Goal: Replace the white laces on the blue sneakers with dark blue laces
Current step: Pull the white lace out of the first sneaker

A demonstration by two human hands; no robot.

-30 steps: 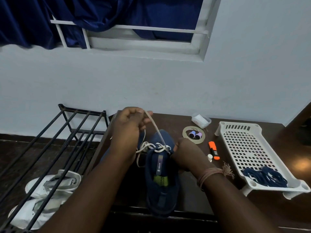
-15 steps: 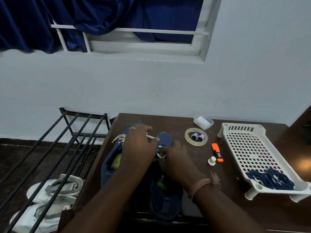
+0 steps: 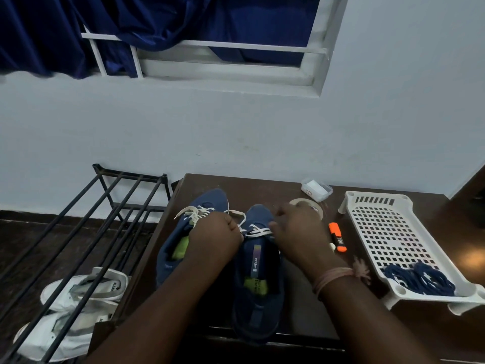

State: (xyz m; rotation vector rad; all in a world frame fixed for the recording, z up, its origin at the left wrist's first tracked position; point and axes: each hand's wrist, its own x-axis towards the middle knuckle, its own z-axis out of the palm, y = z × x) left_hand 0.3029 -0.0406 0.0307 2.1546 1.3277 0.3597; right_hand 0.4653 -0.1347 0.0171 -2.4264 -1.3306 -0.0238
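The left hand point(image 3: 214, 232) is curled into a fist over the gap between the two blue sneakers, its fingers closed on the white lace point(image 3: 237, 215) that runs from the right sneaker's point(image 3: 258, 279) eyelets up toward 11 o'clock. The right hand point(image 3: 299, 232) sits at 3 o'clock of that sneaker's lace rows, fingers bent and touching the crossed white lacing point(image 3: 258, 230) at the shoe's side; whether they actually pinch a strand cannot be told. The left sneaker point(image 3: 189, 232) lies just beside the right one, at its 9 o'clock, toe pointing to 1 o'clock, its white lace point(image 3: 193, 212) loose over the tongue. Both shoes rest on the dark counter point(image 3: 262, 190), the right one's heel right at the near edge, the left one close to the counter's left edge. The dark blue laces point(image 3: 420, 279) lie bunched in the near end of a white perforated tray point(image 3: 388, 232) at 3 o'clock, well apart from the hands. Between the right hand and tray lies an orange highlighter point(image 3: 337, 236); a tape roll point(image 3: 305, 204) peeks out past the knuckles, with a small clear box point(image 3: 316, 189) at 1 o'clock. Bare counter shows beyond the toes toward the wall. At 9 o'clock stands a black metal rack point(image 3: 105, 219), with white shoes point(image 3: 78, 306) on the floor beneath it.
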